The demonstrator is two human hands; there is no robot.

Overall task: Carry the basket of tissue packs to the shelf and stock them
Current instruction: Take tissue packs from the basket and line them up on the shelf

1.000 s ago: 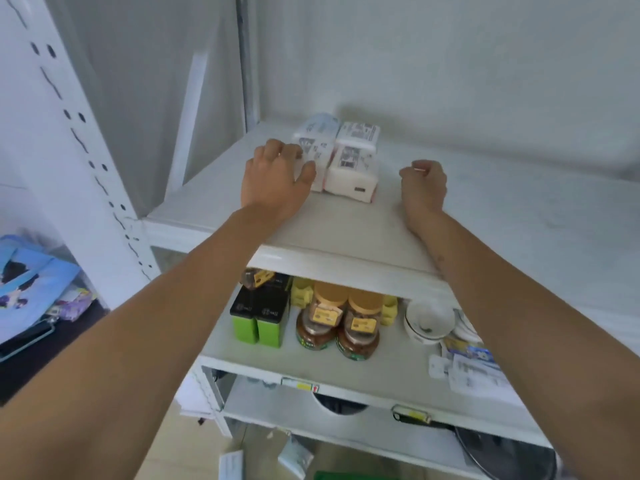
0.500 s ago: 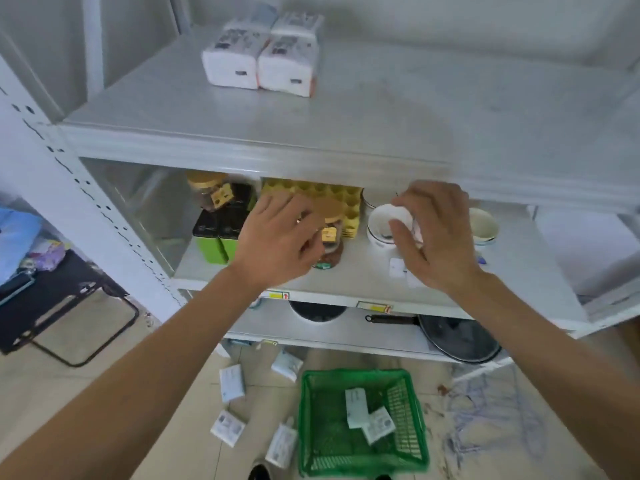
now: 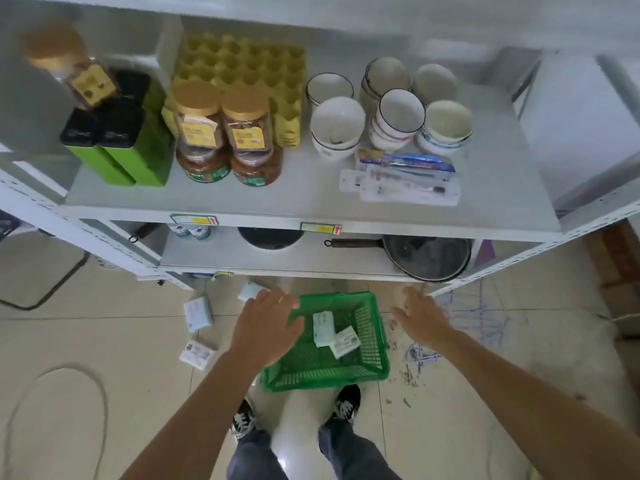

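A green plastic basket (image 3: 367,372) stands on the tiled floor below the white shelf unit (image 3: 311,220). Two white tissue packs (image 3: 334,332) lie inside it. My left hand (image 3: 265,323) hovers over the basket's left rim with fingers spread and holds nothing. To the right of the basket my right hand (image 3: 420,315) is also open and empty. Three more tissue packs lie on the floor to the left: one (image 3: 197,313), one (image 3: 196,355) and one (image 3: 250,291) partly behind my left hand.
The middle shelf carries green boxes (image 3: 117,147), jars (image 3: 225,133), a yellow egg tray (image 3: 242,67), stacked bowls (image 3: 391,112) and packaged toothbrushes (image 3: 405,178). Pans (image 3: 426,256) sit on the lower shelf. My shoes (image 3: 344,403) are just behind the basket. A cable (image 3: 52,375) loops at left.
My view dropped from the top shelf, where the placed packs stand, to the floor. Both hands came down from the top shelf to just above the basket.
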